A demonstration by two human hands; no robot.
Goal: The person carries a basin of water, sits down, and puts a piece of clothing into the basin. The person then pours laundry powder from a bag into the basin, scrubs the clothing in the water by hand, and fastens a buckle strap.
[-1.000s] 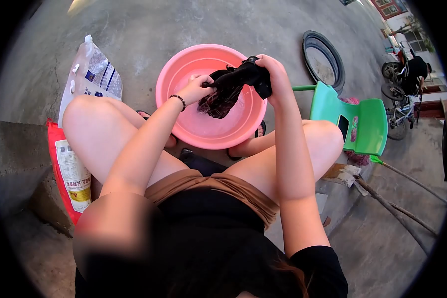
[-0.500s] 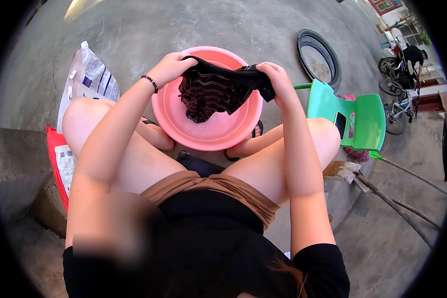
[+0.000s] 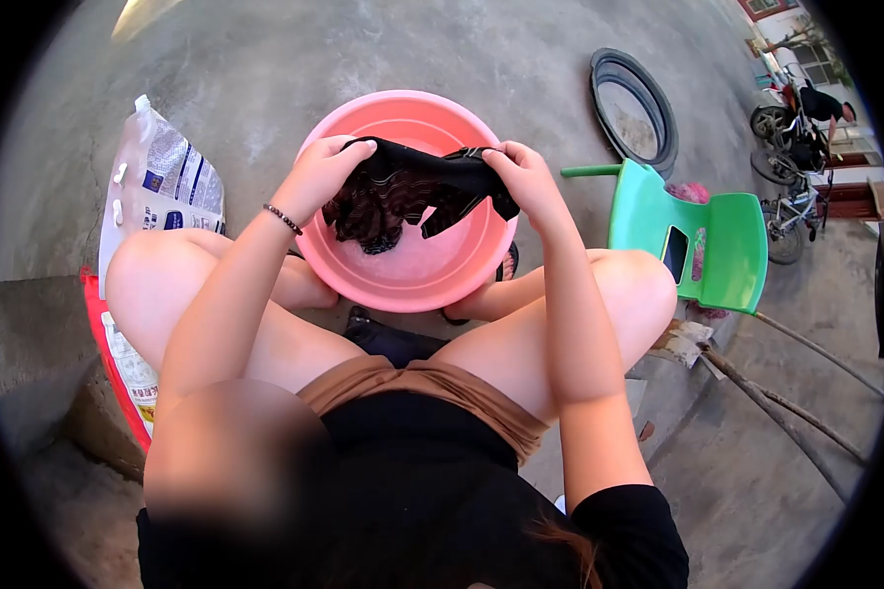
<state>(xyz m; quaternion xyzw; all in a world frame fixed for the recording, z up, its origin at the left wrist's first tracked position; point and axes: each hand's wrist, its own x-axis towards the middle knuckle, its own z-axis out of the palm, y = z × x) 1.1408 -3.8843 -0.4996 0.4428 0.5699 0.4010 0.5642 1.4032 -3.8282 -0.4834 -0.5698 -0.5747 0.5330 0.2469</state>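
A dark garment (image 3: 432,179) with thin pale stripes is stretched between my hands over a pink basin (image 3: 417,294). My left hand (image 3: 326,177) pinches its upper left edge, thumb on top. At the upper right edge, my right hand (image 3: 526,180) grips a plain black part of the cloth. The garment's lower left part hangs bunched down inside the basin, where pale, cloudy water (image 3: 417,257) shows. Which kind of garment it is, I cannot tell. The basin stands on the ground between my feet.
A green child's chair (image 3: 735,250) with a phone (image 3: 675,253) on its seat stands at my right. Beyond lies a black rubber ring (image 3: 670,123). Wooden handles (image 3: 796,447) lie nearby. A plastic detergent bag (image 3: 172,182) stands left. Far right, a person (image 3: 823,106) bends near bicycles (image 3: 789,216).
Both hands have come slightly lower and nearer to me with the garment, its top edge now sagging a little. Each hand keeps its hold. The far person has bent further over.
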